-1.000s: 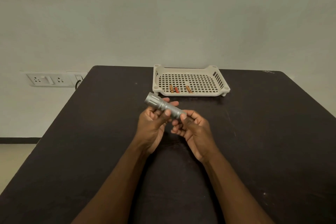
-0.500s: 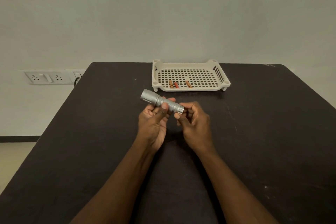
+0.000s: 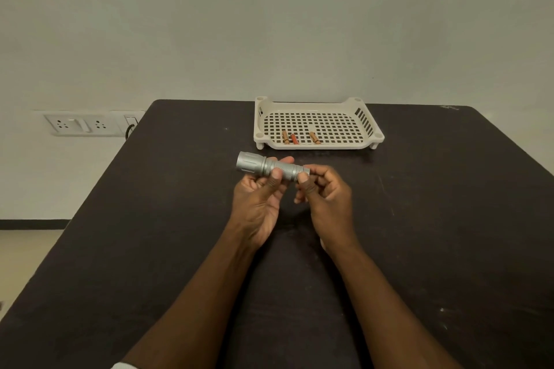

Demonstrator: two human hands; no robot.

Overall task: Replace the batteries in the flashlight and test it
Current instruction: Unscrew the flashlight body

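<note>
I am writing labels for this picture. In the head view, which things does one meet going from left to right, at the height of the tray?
Wall socket panel → brown battery → red battery → second brown battery → right rim of the tray.

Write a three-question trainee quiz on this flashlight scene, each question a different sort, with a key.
1. True or false: the silver flashlight lies flat on the black table, untouched.
2. Multiple choice: the small batteries are (A) in the cream perforated tray, (B) loose on the table, (C) in the right hand.
3. Fill in: the flashlight's wide head points toward the person's ____ side.

Key:
1. False. The left hand holds its body, and the right hand has its grip at the tail end.
2. A. Three lie near the tray's front edge.
3. Left.
</note>
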